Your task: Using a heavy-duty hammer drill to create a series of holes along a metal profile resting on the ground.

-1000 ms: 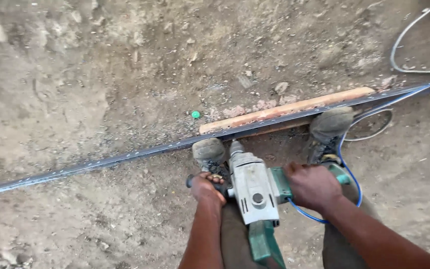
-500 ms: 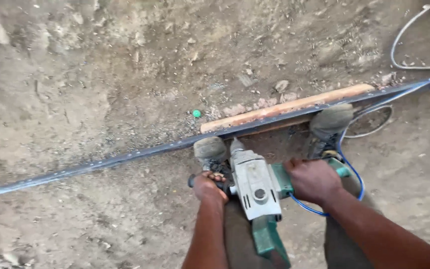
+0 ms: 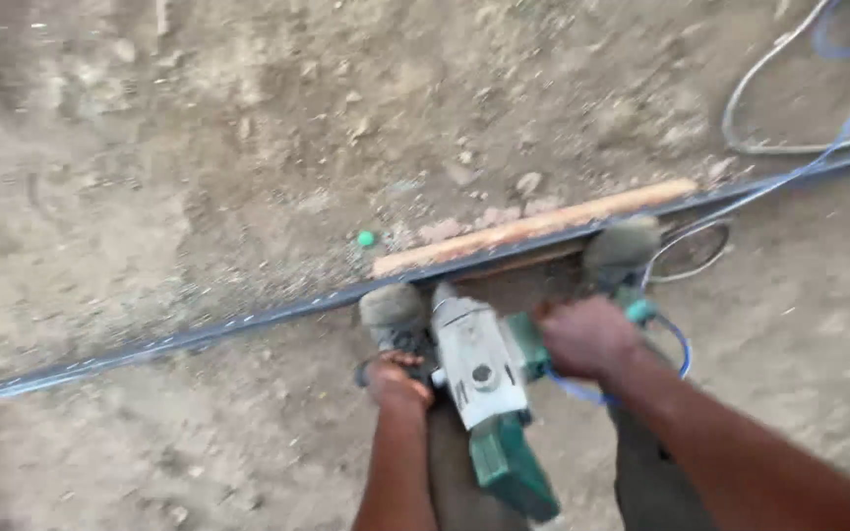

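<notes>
A heavy electric drill [image 3: 484, 379], with a pale grey metal body and a green rear housing, sat at the bottom centre of the view, its nose pointing up the frame toward a long dark metal bar [image 3: 248, 320]. The drill's tip met the bar between the person's two dusty shoes.

The left hand [image 3: 395, 379] was clenched around a dark side handle that stuck out from the left of the drill's body. The right hand [image 3: 587, 334] was closed over the green part on the drill's right side, fingers wrapped and knuckles facing up. Both bare forearms came in from the bottom edge.

The left shoe [image 3: 391, 307] stood just left of the drill's nose, touching the bar. The right shoe [image 3: 622, 246] stood further right, also against the bar. A blue cable [image 3: 681, 349] looped out from under the right hand and curved round beside the right leg.

The bar ran slantwise across the whole view, from low on the left edge to higher on the right edge. A length of reddish-brown wood [image 3: 533, 228] lay along its far side, just beyond the shoes. A small green object [image 3: 366, 238] rested on the dirt near the wood's left end.

Bare, lumpy earth [image 3: 150, 147] with scattered stones filled everything else. In the top right corner, a grey hose or cable [image 3: 740, 108] curled on the ground next to a blue one.
</notes>
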